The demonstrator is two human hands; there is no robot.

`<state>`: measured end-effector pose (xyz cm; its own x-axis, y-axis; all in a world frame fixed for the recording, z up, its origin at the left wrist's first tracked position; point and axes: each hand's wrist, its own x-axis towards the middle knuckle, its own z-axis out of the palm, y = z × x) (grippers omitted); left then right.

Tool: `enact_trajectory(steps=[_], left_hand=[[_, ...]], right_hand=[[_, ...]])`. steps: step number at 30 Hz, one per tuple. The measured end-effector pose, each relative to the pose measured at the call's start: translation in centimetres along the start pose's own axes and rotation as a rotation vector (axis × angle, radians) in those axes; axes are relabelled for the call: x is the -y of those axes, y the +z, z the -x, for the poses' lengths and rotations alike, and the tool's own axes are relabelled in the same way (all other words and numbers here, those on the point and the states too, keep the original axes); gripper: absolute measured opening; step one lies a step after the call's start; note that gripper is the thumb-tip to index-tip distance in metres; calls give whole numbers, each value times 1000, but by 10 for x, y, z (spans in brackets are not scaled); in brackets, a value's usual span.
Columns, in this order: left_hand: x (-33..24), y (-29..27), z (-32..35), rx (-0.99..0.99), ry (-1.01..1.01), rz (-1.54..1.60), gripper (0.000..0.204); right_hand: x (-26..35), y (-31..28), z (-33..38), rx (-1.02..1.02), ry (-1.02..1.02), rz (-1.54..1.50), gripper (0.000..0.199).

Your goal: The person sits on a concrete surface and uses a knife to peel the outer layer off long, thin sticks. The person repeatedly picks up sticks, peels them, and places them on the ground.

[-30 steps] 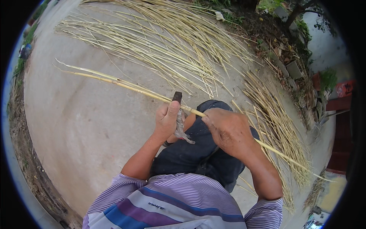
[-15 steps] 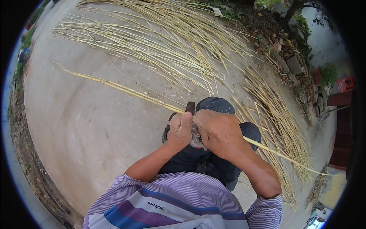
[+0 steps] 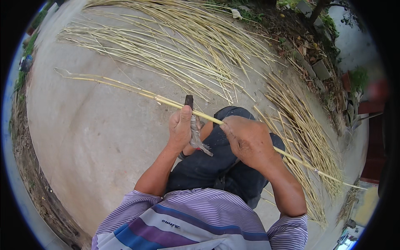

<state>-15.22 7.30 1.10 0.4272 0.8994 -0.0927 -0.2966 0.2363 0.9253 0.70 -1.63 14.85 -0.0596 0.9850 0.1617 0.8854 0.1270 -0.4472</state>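
My left hand (image 3: 180, 129) is closed around a knife-like tool (image 3: 196, 135) with a dark blade end and a grip wrapped in greyish plastic or cloth. Its thumb rests against a long yellow stalk (image 3: 208, 118), which crosses the tool. To the left of this hand the stalk parts into two thin strands that meet loosely at the far tip. My right hand (image 3: 248, 141) grips the same stalk above my knees, fingers wrapped round it. Beyond that hand the stalk runs on to the lower right and thins out.
Many yellow stalks (image 3: 166, 50) lie spread on the concrete ground (image 3: 91, 137) ahead. Another heap of stalks (image 3: 304, 129) is at my right. Past it are dirt, loose bricks (image 3: 321, 70) and a potted plant (image 3: 358, 79). My dark trouser legs (image 3: 204, 166) are bent beneath my hands.
My left hand and the tool have moved left and away from my right hand along the stalk. The split between the two strands shows wider. The right hand has shifted slightly right.
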Motion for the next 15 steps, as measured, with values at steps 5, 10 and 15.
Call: enact_trajectory(steps=[5, 10, 15], left_hand=[[-6, -38, -26, -39, -56, 10, 55], [4, 6, -3, 125, -6, 36, 53], [2, 9, -8, 13, -37, 62, 54]], right_hand=[[-4, -17, 9, 111, 131, 77, 11], [-4, -7, 2, 89, 83, -14, 14], [-3, -14, 8, 60, 126, 98, 10]])
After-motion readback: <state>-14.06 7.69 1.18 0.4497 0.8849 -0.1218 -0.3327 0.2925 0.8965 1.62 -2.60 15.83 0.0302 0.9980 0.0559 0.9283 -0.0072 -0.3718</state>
